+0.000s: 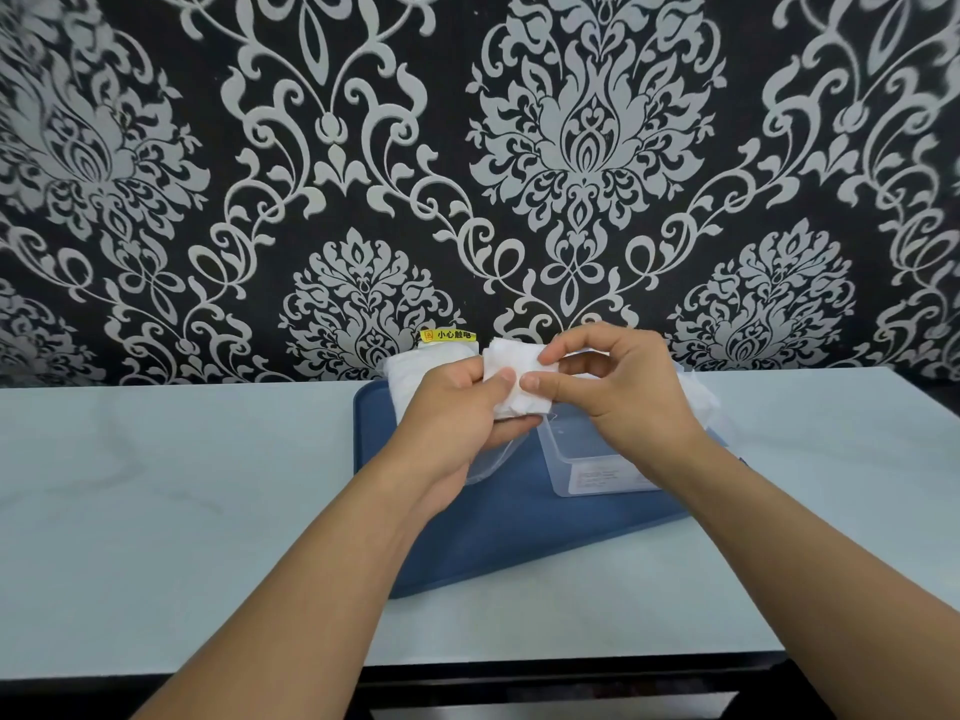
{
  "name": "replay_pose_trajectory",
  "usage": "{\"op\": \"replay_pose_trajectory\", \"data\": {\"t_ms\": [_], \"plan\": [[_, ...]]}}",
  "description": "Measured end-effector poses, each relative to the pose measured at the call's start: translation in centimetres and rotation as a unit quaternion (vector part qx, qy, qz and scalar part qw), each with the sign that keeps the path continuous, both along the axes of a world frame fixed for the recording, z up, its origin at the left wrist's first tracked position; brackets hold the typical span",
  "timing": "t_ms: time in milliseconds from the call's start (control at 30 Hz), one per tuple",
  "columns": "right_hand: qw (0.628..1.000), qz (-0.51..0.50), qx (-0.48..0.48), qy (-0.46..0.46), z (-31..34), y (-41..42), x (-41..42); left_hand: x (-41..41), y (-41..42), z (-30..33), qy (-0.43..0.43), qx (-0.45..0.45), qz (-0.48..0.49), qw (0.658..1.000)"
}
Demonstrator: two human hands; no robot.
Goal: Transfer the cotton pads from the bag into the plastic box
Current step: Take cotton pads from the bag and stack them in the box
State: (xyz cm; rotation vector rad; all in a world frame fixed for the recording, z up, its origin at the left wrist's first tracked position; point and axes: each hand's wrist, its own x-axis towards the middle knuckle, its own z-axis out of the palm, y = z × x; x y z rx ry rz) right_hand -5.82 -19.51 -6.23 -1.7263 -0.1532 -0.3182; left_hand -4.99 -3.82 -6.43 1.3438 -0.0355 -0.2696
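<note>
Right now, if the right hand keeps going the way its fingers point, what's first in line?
Likely the white cotton pad stack gripped by the left hand; the right hand already pinches its edge.

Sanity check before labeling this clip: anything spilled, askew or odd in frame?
Nothing spilled. The blue tray sits skewed to the table edge. Both hands, left hand and right hand, pinch a stack of cotton pads above the clear plastic box, which looks empty.
</note>
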Motion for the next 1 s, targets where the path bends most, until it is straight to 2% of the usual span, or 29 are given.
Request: {"op": "replay_pose_trajectory", "data": {"t_ms": [167,300,433,500,600,800,900,1000], "plan": [[0.997,0.061,0.021,0.036,-0.1,-0.7,0.1,0.2,0.4,0.4,0.038,-0.068,0.008,0.997],[0.997,0.038,0.041,0.046,-0.3,-0.7,0.4,0.1,0.2,0.4,0.037,-0.061,-0.011,0.997],[0.984,0.109,0.104,0.099,-0.2,-0.8,0.6,0.1,0.1,0.4,0.035,-0.057,-0.002,0.998],[0.983,0.119,0.079,0.114,-0.3,-0.9,0.7,0.1,0.1,0.3,0.032,-0.047,-0.007,0.998],[0.99,0.077,0.011,0.118,-0.7,-0.7,0.7,-0.1,0.1,0.1,0.021,-0.016,-0.028,0.999],[0.998,-0.011,-0.005,0.067,-1.1,0.4,0.2,-0.5,-0.9,0.3,0.016,-0.007,-0.025,1.0],[0.999,-0.01,-0.029,0.022,-0.8,0.4,0.2,-0.6,-1.1,0.0,-0.01,0.015,-0.03,0.999],[0.983,0.053,-0.174,-0.014,-0.6,-0.4,0.0,-0.6,-1.2,-0.2,-0.005,0.019,-0.032,0.999]]}}
